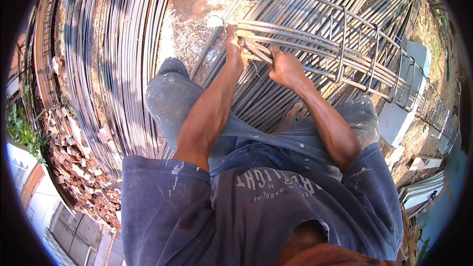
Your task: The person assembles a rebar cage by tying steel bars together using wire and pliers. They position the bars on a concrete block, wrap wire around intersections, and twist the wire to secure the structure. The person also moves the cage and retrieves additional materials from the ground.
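Note:
My left hand (pixel 233 47) is closed at the left ends of several long steel bars, beside a small yellowish piece (pixel 245 34). What its fingers hold is partly hidden. My right hand (pixel 287 67) is wrapped round the right end of a short pair of tan rods (pixel 258 51), which slant down from beside my left hand; whether they are tool handles, I cannot make out. Beyond my right hand stretches a rebar cage (pixel 342 44) with rectangular stirrups, and long bars (pixel 315 40) run inside it.
Loose rebar (pixel 266 96) lies under the cage and my bent legs. Another long bar stack (pixel 123 34) is to the left. A pale block (pixel 411 76) stands under the cage at right. Broken bricks (pixel 74 162) lie lower left, with bare soil (pixel 194 0) between the stacks.

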Action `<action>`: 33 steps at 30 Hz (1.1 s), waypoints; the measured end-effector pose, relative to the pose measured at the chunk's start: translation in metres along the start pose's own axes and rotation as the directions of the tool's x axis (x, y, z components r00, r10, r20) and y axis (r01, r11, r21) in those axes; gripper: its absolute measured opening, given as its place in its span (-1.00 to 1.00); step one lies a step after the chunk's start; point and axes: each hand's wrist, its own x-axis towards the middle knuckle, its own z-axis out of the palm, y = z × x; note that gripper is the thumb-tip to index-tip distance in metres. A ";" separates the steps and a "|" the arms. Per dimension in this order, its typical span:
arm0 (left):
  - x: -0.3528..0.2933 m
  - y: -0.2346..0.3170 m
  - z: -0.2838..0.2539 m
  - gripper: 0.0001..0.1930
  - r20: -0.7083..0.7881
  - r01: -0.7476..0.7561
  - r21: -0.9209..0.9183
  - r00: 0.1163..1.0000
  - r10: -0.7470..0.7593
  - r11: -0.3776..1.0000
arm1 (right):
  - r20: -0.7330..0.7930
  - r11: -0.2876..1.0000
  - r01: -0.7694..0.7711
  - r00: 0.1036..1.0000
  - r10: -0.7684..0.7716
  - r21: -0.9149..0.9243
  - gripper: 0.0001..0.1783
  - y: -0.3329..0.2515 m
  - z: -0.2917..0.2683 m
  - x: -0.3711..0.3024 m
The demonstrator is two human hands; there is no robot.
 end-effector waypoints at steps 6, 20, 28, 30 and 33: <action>0.022 0.004 -0.030 -0.25 -0.034 -0.060 0.135 0.997 0.065 0.989 | -0.067 0.992 0.041 0.997 -0.033 0.120 -0.71 -0.009 0.001 0.000; 0.049 -0.003 -0.038 -0.21 0.469 0.310 -0.086 0.851 -0.236 0.947 | -0.210 0.995 0.039 0.978 -0.019 0.091 -0.50 0.005 0.029 -0.005; 0.041 0.018 -0.034 -0.21 0.126 0.150 0.173 0.977 -0.173 0.973 | -0.297 0.995 0.091 0.952 -0.076 0.035 -0.41 0.007 0.050 0.017; 0.033 0.015 -0.032 -0.20 0.144 0.110 0.159 0.980 -0.134 0.981 | -0.273 0.997 0.062 0.961 -0.047 0.046 -0.42 0.005 0.051 0.019; 0.046 0.008 -0.035 -0.23 0.080 0.102 0.073 0.991 -0.108 0.992 | -0.285 0.996 0.064 0.958 -0.044 0.063 -0.49 0.007 0.042 0.006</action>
